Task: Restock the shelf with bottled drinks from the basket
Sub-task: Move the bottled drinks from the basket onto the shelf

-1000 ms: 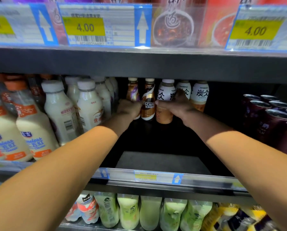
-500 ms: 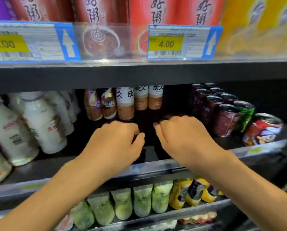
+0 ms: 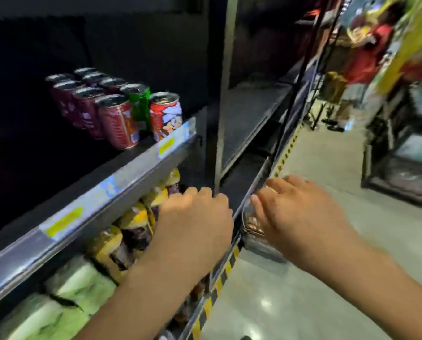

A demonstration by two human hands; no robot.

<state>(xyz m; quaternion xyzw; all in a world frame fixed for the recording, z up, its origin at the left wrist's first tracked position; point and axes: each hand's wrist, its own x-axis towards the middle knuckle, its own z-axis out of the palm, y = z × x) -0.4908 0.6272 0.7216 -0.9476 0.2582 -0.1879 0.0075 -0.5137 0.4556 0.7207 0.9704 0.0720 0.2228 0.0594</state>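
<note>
The view is blurred. My left hand (image 3: 195,222) hovers with loosely curled fingers and holds nothing, in front of the lower shelf's end. My right hand (image 3: 300,212) reaches out palm down, fingers relaxed, over a wire basket (image 3: 261,244) on the floor beside the shelving. Brownish bottled drinks (image 3: 253,220) show inside the basket, mostly hidden by that hand. The dark middle shelf (image 3: 107,192) with its price-tag rail runs along the left.
Several dark red cans, a green can and a red cartoon can (image 3: 165,114) stand on the middle shelf. Green and yellow packs (image 3: 77,285) fill the shelf below. Black-yellow floor tape (image 3: 219,278) lines the shelving base. An aisle with other racks (image 3: 401,168) lies right.
Both hands have pulled back out of the shelf, away from the coffee bottles, and swung right and down toward the basket. The view has turned right along the aisle.
</note>
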